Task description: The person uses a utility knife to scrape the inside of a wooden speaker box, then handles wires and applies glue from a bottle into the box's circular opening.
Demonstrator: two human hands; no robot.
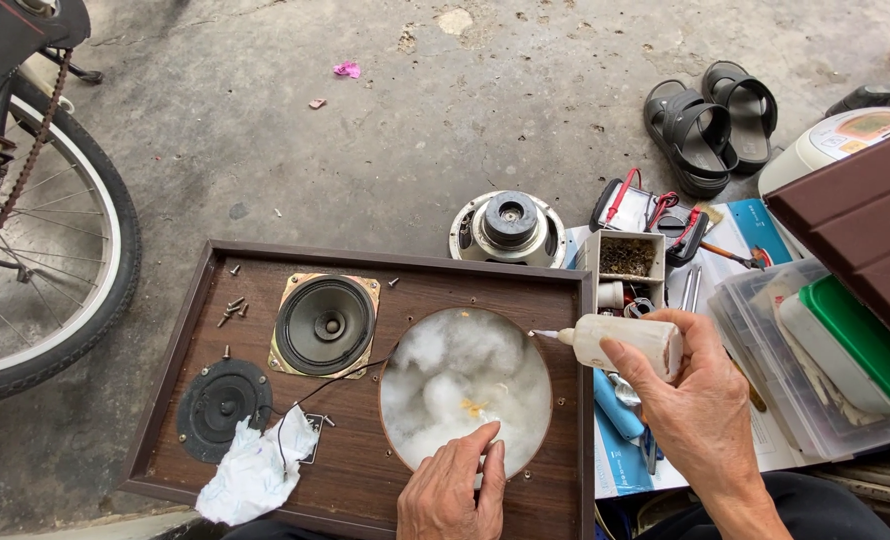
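A brown wooden speaker cabinet (415,285) lies flat on the concrete floor. Its large round opening (465,388) is filled with white stuffing. My left hand (453,490) rests on the near rim of that opening, fingers closed against the edge. My right hand (695,395) grips a small white glue bottle (620,340), held sideways with its nozzle at the opening's right rim. A black mid-size speaker (325,325) sits in the cabinet's upper left, a small black tweeter (223,402) below it.
A crumpled white cloth (255,475) and loose screws (233,308) lie on the cabinet. A removed speaker driver (508,228) sits behind it. Tools, a multimeter (655,215), plastic boxes (825,370), sandals (710,125) at right; a bicycle wheel (55,250) at left.
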